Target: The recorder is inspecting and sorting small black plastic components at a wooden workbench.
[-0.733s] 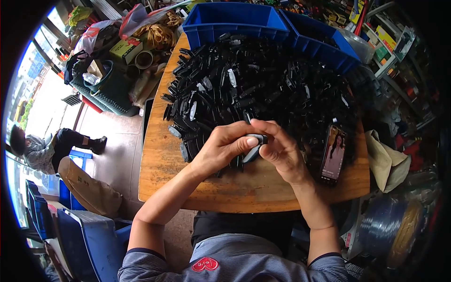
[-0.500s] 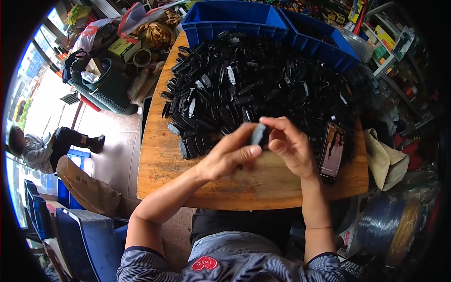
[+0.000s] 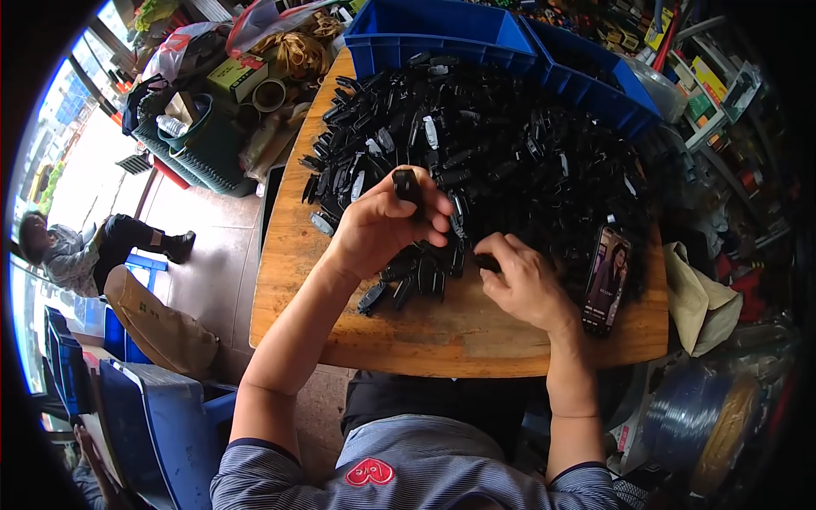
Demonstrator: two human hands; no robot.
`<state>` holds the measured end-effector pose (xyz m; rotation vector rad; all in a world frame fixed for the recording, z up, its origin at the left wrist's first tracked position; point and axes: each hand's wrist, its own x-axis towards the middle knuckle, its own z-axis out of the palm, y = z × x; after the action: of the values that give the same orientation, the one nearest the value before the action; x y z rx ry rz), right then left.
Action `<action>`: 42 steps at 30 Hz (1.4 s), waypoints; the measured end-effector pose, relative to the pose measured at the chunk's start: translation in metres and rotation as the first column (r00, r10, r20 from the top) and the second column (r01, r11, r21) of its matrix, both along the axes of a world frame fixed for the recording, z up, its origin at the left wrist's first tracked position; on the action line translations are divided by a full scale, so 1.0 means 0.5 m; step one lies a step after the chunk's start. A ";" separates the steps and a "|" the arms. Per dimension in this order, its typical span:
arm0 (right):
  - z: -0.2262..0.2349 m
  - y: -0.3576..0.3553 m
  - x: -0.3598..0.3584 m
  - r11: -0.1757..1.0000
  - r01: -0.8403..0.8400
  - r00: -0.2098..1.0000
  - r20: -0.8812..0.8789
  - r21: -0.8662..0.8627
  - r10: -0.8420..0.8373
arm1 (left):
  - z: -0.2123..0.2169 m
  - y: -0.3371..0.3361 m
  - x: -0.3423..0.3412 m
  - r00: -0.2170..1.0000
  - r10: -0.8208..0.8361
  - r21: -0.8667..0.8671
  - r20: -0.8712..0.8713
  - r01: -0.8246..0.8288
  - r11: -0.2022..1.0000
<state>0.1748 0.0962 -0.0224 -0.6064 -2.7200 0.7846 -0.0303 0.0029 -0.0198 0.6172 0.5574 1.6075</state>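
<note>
My left hand (image 3: 378,223) is raised over the near left of the pile, its thumb and fingers closed round a small black plastic part (image 3: 408,185). To its right, just above the wood, my right hand (image 3: 525,285) is bent in a pinch with another small dark piece (image 3: 487,263) at its fingertips; the fingers partly cover that piece. A broad heap of glossy black plastic parts (image 3: 484,153), a few with pale grey faces, covers most of the wooden table (image 3: 408,348). Several of these parts lie loose below my left hand.
Two blue bins (image 3: 442,55) stand at the table's far edge. At the right, a phone (image 3: 605,280) with a lit screen rests against the heap. A seated person (image 3: 93,246) is off to the left, beyond a brown-covered chair (image 3: 161,331). Rolls of clear wrap (image 3: 693,416) lie at lower right.
My hands, together over the near table edge before, have parted. The left has risen up and left with a black part; the right has dropped slightly and now pinches a dark piece.
</note>
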 end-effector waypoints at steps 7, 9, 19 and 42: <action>-0.051 0.001 -0.022 0.924 -0.108 0.990 -0.044 0.367 0.133 | 0.010 -0.009 0.017 0.906 0.130 -0.017 -0.403 -0.150 0.989; -0.046 0.009 -0.020 0.918 -0.113 0.985 -0.076 0.381 0.153 | 0.019 -0.014 0.019 0.803 0.108 -0.030 -0.587 -0.155 0.988; -0.013 -0.013 -0.021 0.869 -0.112 0.847 -0.504 -0.482 -0.170 | -0.032 -0.006 0.052 0.325 0.138 0.096 -0.935 -0.144 0.985; -0.003 -0.021 -0.016 0.652 -0.252 0.777 -0.551 -0.715 -0.305 | -0.018 -0.014 0.071 0.175 0.325 0.322 -0.929 -0.047 0.946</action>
<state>0.1666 0.0858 -0.0238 -0.3967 -1.6506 1.7853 0.0054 -0.0039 -0.0288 1.9065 1.4779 1.2946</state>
